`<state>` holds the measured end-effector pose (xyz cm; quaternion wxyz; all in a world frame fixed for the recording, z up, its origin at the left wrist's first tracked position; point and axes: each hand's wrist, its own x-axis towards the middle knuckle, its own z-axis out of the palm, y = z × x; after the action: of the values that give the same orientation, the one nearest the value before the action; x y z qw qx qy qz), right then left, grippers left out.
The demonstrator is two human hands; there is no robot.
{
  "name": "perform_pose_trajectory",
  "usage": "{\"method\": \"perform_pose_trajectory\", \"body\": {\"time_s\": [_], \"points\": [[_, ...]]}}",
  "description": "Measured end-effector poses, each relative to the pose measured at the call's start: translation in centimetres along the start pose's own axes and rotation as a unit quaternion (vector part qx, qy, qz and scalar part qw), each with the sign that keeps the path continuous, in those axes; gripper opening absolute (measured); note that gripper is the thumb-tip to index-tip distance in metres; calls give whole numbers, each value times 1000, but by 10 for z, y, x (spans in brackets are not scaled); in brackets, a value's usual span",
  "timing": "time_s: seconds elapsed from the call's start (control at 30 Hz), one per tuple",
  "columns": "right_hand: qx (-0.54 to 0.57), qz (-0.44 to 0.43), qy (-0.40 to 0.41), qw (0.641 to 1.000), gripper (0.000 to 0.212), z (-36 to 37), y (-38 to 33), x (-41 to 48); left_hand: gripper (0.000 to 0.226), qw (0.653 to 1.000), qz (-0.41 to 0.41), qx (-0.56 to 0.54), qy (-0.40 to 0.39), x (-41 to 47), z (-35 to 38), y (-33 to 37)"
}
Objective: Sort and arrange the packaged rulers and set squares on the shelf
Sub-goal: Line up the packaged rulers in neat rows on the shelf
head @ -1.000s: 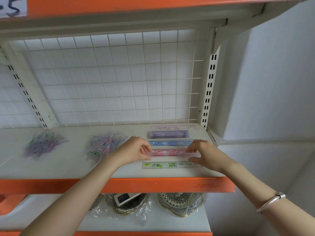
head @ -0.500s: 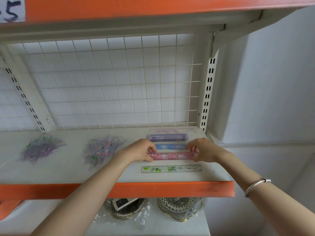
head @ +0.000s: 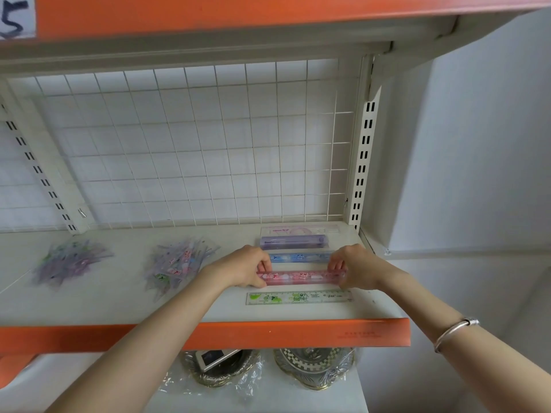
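R hand (head: pixel 356 268) shifted outward; with L hand (head: pixel 243 268) pinches pink ruler (head: pixel 301 277) ends, prob. lifted.

Five ruler packs (head: pixel 298 298), two set-square heaps (head: pixel 71 260)

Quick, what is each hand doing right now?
Left hand: pinching the left end of the pink transparent plastic ruler.
Right hand: pinching the right end of the same ruler.

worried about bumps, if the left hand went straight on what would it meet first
Probably the blue ruler, lying just behind the pink ruler that the left hand grips, though depth is unclear.
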<state>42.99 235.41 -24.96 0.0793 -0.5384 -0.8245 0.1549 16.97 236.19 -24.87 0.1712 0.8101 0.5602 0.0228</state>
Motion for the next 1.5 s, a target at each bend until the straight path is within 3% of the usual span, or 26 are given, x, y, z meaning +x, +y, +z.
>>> {"method": "perform_pose_trajectory", "body": {"time_s": [0.17,0.27,0.37,0.6,0.87,1.03,1.33,1.5], "points": [[22,-3,-3,1000,28,-13,6,4,41,999,0,-37,-6,-1,-7,-1],[44,17,50,998,19,-25,12,13,33,994,-5,-86,63,4,-20,-4],[23,37,48,998,20,-28,15,23,23,993,-19,-68,100,15,-27,-11],[-1,52,-6,999,37,-21,17,39,38,997,-41,-40,42,31,-15,-17],[-31,52,-28,998,28,-14,15,51,36,997,-64,-44,-5,43,-15,-17],[-23,73,-77,994,35,-17,13,57,42,995,-86,-23,-50,48,-19,-14],[15,62,-58,996,31,-14,17,50,37,995,-82,-30,-39,43,-15,-13],[12,32,-11,999,23,-7,21,45,29,997,-43,-58,20,36,-11,-15]]}}
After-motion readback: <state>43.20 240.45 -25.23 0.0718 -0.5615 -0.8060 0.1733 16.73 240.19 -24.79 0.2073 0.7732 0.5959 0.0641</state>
